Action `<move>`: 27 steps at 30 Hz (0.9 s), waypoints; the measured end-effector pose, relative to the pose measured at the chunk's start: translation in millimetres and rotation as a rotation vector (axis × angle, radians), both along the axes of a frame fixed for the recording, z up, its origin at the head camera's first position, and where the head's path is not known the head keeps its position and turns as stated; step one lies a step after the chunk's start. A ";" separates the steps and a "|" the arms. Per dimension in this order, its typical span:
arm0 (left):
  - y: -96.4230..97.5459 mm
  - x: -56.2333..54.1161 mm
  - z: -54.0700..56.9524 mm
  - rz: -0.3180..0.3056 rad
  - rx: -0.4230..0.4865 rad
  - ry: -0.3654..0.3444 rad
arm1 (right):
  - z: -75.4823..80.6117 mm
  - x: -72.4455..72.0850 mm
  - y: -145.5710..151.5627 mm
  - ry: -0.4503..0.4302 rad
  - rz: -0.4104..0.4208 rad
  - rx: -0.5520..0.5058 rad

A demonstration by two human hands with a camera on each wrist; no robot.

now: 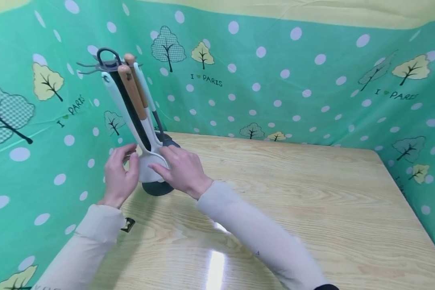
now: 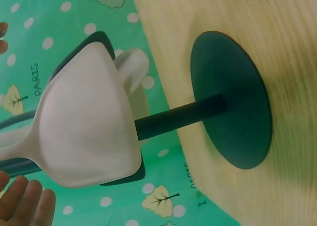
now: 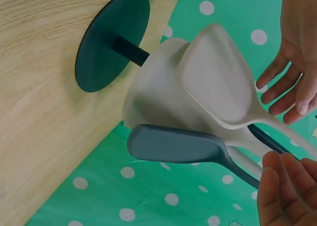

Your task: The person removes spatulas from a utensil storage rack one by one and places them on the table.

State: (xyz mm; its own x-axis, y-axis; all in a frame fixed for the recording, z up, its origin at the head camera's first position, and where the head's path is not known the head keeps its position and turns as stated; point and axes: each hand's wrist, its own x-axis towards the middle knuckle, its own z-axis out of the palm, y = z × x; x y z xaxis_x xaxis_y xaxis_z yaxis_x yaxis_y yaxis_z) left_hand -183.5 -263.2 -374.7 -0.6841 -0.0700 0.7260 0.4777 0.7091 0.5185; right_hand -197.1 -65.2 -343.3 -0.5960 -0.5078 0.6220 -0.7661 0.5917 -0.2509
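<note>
A dark utensil rack point(image 1: 110, 65) with hooks on top stands at the table's left, on a round base point(image 2: 233, 99). From it hang a white turner point(image 2: 89, 117) with a pale mint handle, a dark turner point(image 3: 176, 144), and a wide white utensil point(image 3: 158, 87) partly covered by the front turner. Two wooden handles point(image 1: 134, 90) also show near the top. My left hand point(image 1: 121, 175) is beside the white turner, fingers loosely bent and holding nothing. My right hand point(image 1: 183, 169) is on the other side, thumb across the white blade in the head view, fingers close to the utensil necks.
The wooden table point(image 1: 293, 201) stretches off to the right. A green printed cloth point(image 1: 282, 80) stands as a wall behind the table and along both sides, close to the rack on the left. A small black object point(image 1: 128, 224) shows by the left cuff.
</note>
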 end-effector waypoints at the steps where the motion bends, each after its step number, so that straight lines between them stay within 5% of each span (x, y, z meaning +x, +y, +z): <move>1: -0.6 -2.3 0.5 0.003 0.014 -0.003 | 0.0 -0.2 -1.7 -0.004 -0.001 -0.006; 9: -4.1 -17.6 5.0 0.033 0.132 -0.097 | 2.5 -0.9 -20.4 -0.069 -0.010 0.011; 17: -4.9 -30.8 8.5 0.095 0.169 -0.248 | 9.5 -5.9 -33.8 -0.306 -0.005 -0.061; 27: -7.6 -40.1 14.2 0.098 0.212 -0.429 | 8.8 -16.3 -44.4 -0.417 -0.012 -0.107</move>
